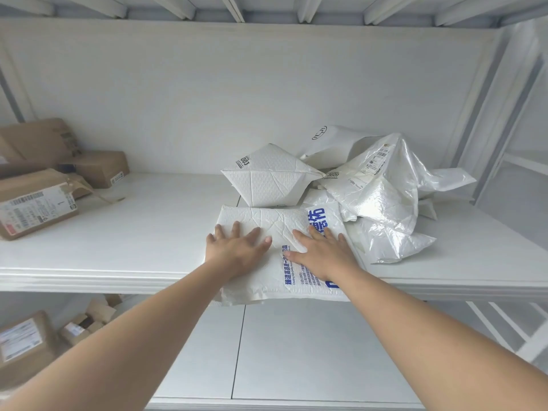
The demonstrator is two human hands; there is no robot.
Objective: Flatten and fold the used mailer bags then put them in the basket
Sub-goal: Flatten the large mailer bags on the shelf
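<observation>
Lying at the centre of the frame on the shelf, the white padded mailer bag is being pressed under the left hand and right hand, fingers spread flat, gripping nothing. It is looking light, soft and springy; pinching its near overhanging edge should suit folding. No basket is showing.

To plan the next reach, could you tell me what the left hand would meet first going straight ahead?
Pressing flat on the blue-printed mailer, the left hand points at the puffed white mailer just behind it; that would likely come first, though depth is unclear.
</observation>
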